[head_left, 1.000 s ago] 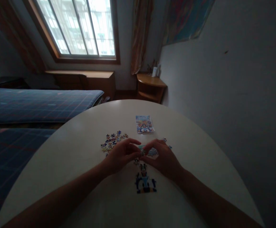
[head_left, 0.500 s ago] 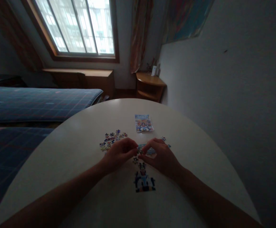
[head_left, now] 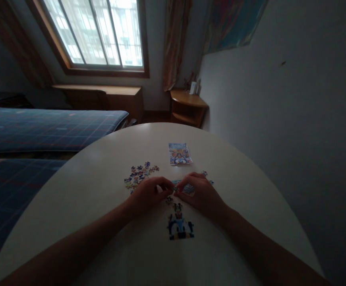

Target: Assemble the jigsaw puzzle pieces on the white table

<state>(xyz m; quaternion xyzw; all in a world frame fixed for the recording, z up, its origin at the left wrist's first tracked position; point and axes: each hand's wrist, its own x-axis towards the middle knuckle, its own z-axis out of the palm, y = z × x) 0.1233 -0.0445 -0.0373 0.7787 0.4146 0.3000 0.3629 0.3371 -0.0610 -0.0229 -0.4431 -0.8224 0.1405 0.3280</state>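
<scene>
My left hand [head_left: 150, 192] is closed in a pinch, its thumb and index fingertips on a small jigsaw puzzle piece [head_left: 175, 189]. From the other side my right hand [head_left: 202, 194] pinches at the same spot, thumb and index finger nearly meeting the left fingertips. Under and behind the right hand lies a joined light-blue puzzle section [head_left: 189, 190], partly covered. Nearer to me is another joined section [head_left: 181, 229] with a blue and white cartoon face. A loose piece [head_left: 169, 200] lies just below the fingertips. Exactly how the pinched piece sits is hidden.
A heap of loose puzzle pieces [head_left: 141, 172] lies left of my hands, and a few more pieces [head_left: 205, 173] lie behind the right one. Farther back on the round white table [head_left: 116, 246] is a printed picture sheet [head_left: 179, 154]. A wall [head_left: 268, 115] rises at the right.
My right thumb and index finger have closed together, and the fingertips of both hands have come nearer to each other. The puzzle sections remain where they were on the table.
</scene>
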